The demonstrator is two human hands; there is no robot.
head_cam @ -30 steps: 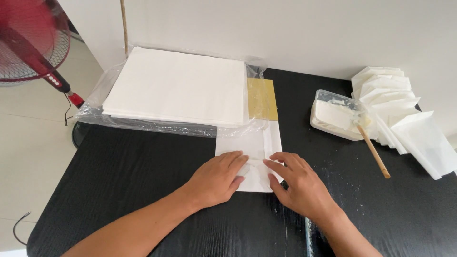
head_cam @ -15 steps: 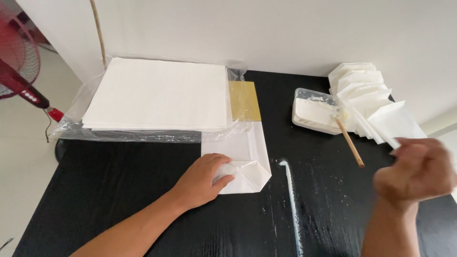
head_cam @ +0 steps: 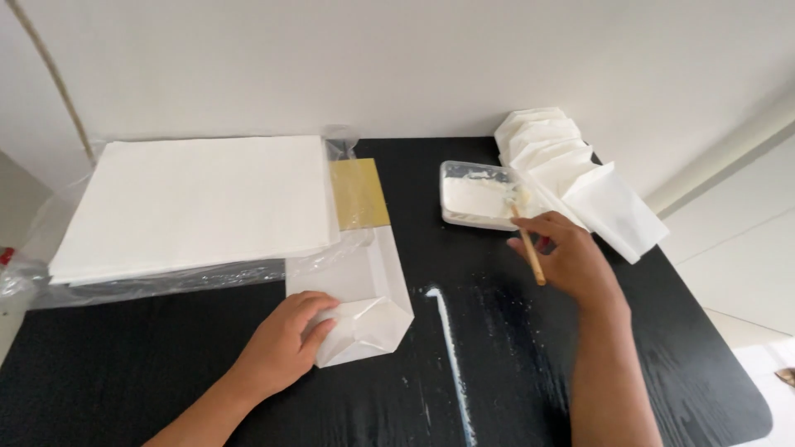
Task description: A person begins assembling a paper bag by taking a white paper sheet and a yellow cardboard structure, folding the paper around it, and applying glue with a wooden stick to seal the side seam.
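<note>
While left hand (head_cam: 286, 348) flattens folded paper (head_cam: 364, 319), right hand (head_cam: 571, 257) grips brush (head_cam: 526, 240), tip obscured.

A black wood-grain bench (head_cam: 166, 364) carries a stack of white sheets (head_cam: 195, 203) in clear plastic at the left, a folded white paper bag (head_cam: 360, 290) at the middle, a white glue tray (head_cam: 476, 194), finished bags (head_cam: 580, 178) fanned at the right, and a white streak (head_cam: 447, 348).

Matt white paper bag (head_cam: 360, 310); wooden brush (head_cam: 527, 244); translucent plastic tray (head_cam: 480, 197); glossy black wood-grain table (head_cam: 646, 364); crinkly clear wrap (head_cam: 166, 277).
</note>
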